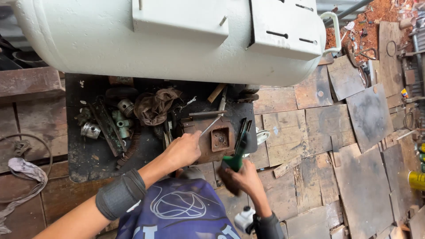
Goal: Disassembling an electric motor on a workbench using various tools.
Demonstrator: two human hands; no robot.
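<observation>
My left hand [182,150] is closed around a thin metal rod or screwdriver [211,125] whose tip points up and right toward a rusty brown metal block [220,139] with a square recess. My right hand [241,179] grips the green handle of a dark flat tool [240,148] that reaches up to the right edge of that block. The block lies on a black greasy mat [95,157]. A black wristband wraps my left forearm [120,194].
A large white cylindrical tank [168,40] hangs over the top of the view. Pistons [90,130], a brown rag [152,106] and loose metal parts lie on the mat. Worn wooden boards and metal plates [369,117] cover the floor right. A yellow can [416,180] stands far right.
</observation>
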